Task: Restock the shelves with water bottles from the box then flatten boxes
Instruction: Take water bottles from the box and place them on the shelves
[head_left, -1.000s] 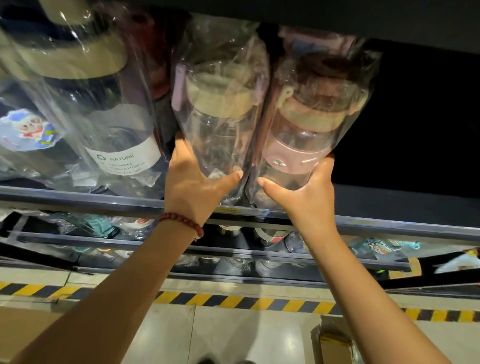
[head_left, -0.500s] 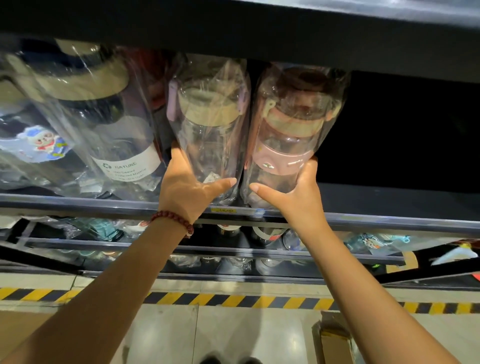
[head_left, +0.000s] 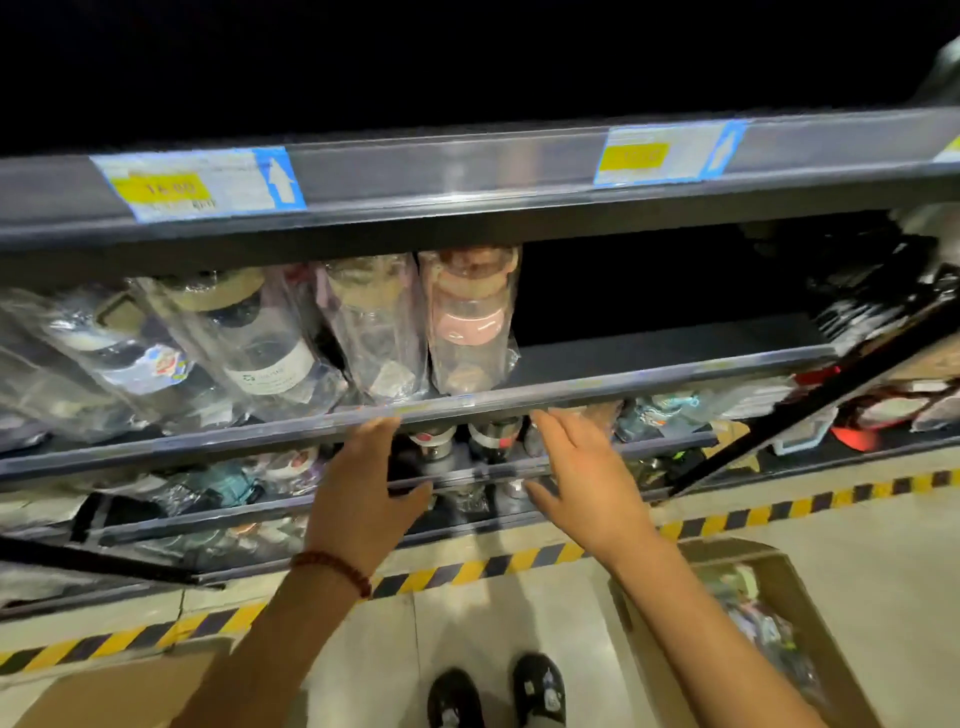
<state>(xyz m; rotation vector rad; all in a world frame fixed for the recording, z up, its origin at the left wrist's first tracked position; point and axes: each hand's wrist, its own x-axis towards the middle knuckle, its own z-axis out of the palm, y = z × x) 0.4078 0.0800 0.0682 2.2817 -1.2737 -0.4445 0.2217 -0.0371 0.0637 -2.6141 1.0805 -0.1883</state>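
Note:
Two plastic-wrapped water bottles stand side by side on the dark shelf (head_left: 675, 358): a clear one with a beige lid (head_left: 376, 332) and one with a pink band (head_left: 470, 322). More wrapped bottles (head_left: 249, 338) fill the shelf to their left. My left hand (head_left: 363, 488) and my right hand (head_left: 576, 473) hang just below the shelf's front rail, fingers spread and relaxed, holding nothing. An open cardboard box (head_left: 769, 623) with wrapped items inside sits on the floor at lower right.
The shelf to the right of the pink bottle is dark and bare. An upper shelf rail (head_left: 467, 171) carries price labels. Lower shelves hold more goods. Another cardboard box (head_left: 130, 691) lies at lower left. Yellow-black tape (head_left: 467, 571) edges the floor; my shoes (head_left: 498, 691) are below.
Both hands have let go of the two bottles and dropped back below the shelf rail. The bottles stay standing on the shelf. The view has pulled back and tilted down.

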